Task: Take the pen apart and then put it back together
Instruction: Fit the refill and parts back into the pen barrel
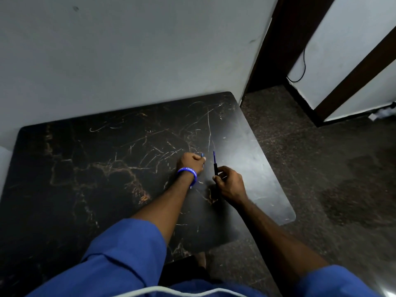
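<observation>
Head view, looking down at a dark marble-patterned table pushed against a pale wall. Both of the person's bare hands work near the table's right half.

The right hand is closed around the black pen barrel, held roughly upright with its open end away from the body. A thin blue refill sticks out of that end, so the pen is plainly not whole. The left hand is curled into a loose fist just beside the barrel, pinching a small blue piece at the fingertips; only a sliver of it shows, and I cannot tell whether it is the tip section, a cap or some other part. The 2 hands are close but not touching.

As a judgement: the pen is in at least 2 pieces, with the refill exposed, so this is somewhere in the middle of the task. From this 1 frame I cannot say whether the parts are coming off or going back on. Either way, the small piece is not seated over the refill and onto the barrel, and no other loose parts are visible on the table.

A blue wristband circles the left wrist and carries light lettering, but it is too small and curved away to read. No brand or marking can be made out on the pen. Blue sleeves cover the upper arms.
</observation>
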